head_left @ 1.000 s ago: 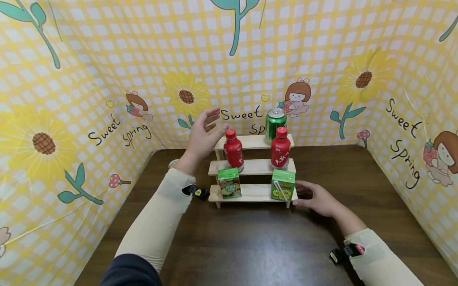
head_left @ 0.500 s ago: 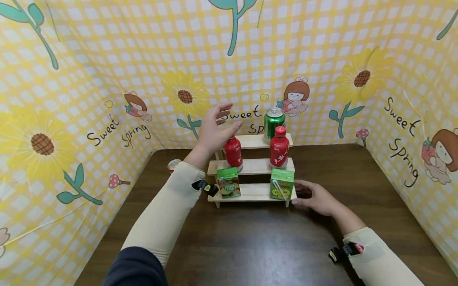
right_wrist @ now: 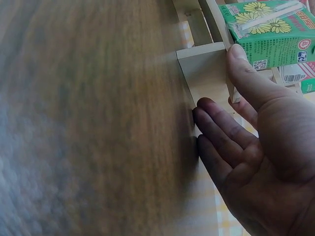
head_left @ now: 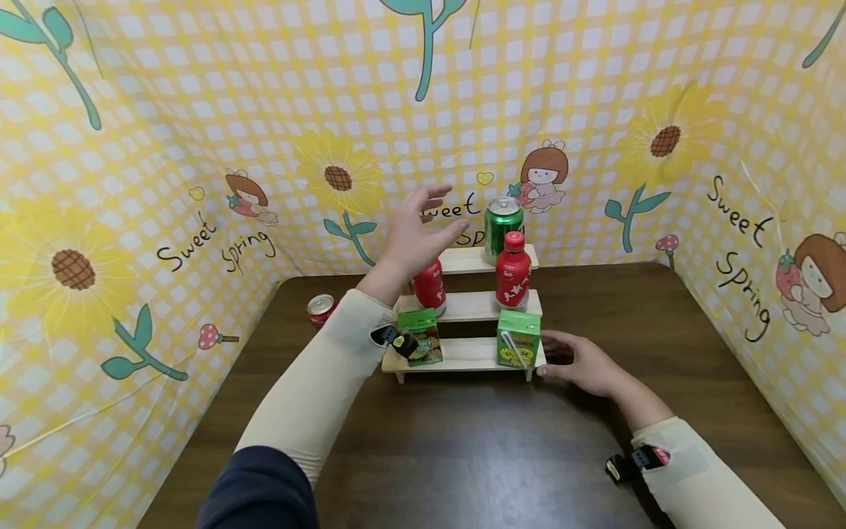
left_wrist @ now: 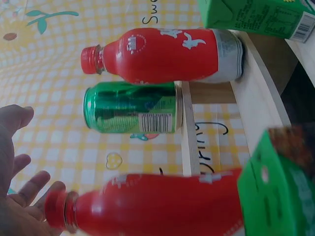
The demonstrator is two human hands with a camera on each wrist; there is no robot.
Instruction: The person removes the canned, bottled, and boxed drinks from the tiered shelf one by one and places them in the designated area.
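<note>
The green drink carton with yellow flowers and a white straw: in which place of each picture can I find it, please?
Head: carton right of centre, below the red bottle on that side.
Left wrist: carton in the top right corner, cut off; not the blurred carton lower down.
Right wrist: carton at top right, above the right hand.
Shared landmark: the stepped wooden rack.

Reads "Sweet Spring" left, right and, partly hidden, far on yellow-and-white checked fabric [head_left: 423,139]; bears barcode on far green cylindrical metal can [left_wrist: 125,110], QR code on near-right green boxy cardboard carton [right_wrist: 278,46].
</note>
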